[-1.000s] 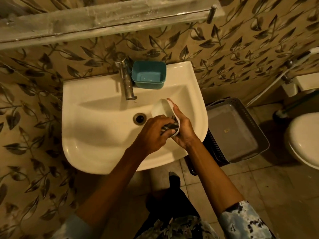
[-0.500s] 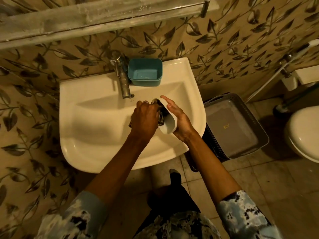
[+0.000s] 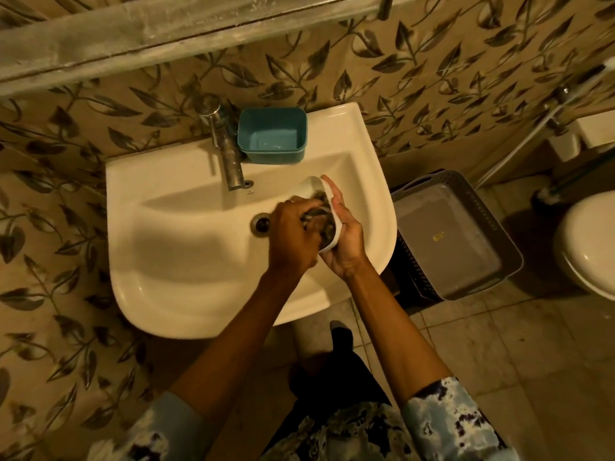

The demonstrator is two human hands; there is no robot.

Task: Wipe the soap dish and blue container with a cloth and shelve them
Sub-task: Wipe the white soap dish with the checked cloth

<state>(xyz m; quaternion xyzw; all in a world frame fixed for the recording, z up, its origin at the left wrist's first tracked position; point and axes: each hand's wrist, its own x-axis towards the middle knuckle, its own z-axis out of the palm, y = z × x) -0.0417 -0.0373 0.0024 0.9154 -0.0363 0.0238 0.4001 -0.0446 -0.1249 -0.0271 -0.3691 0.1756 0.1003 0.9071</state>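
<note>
Over the right side of the white sink (image 3: 186, 261) my right hand (image 3: 344, 241) holds a white oval soap dish (image 3: 314, 188) tilted on its side, its hollow facing left. My left hand (image 3: 293, 237) presses a dark patterned cloth (image 3: 319, 221) into that hollow; the cloth is mostly hidden by my fingers. The blue container (image 3: 272, 134) stands empty on the sink's back ledge, right of the metal tap (image 3: 226, 151), untouched. A long grey shelf (image 3: 166, 38) runs along the wall above the sink.
A grey plastic basket (image 3: 459, 234) sits on the floor right of the sink, with a white toilet (image 3: 589, 247) beyond it. A hose and fitting hang on the right wall. The drain (image 3: 261, 222) lies just left of my left hand. Leaf-patterned tiles cover the wall.
My left hand with the cloth slid up the dish toward its far end half a second ago, and now it is back over the dish's middle. The dish stays in my right hand.
</note>
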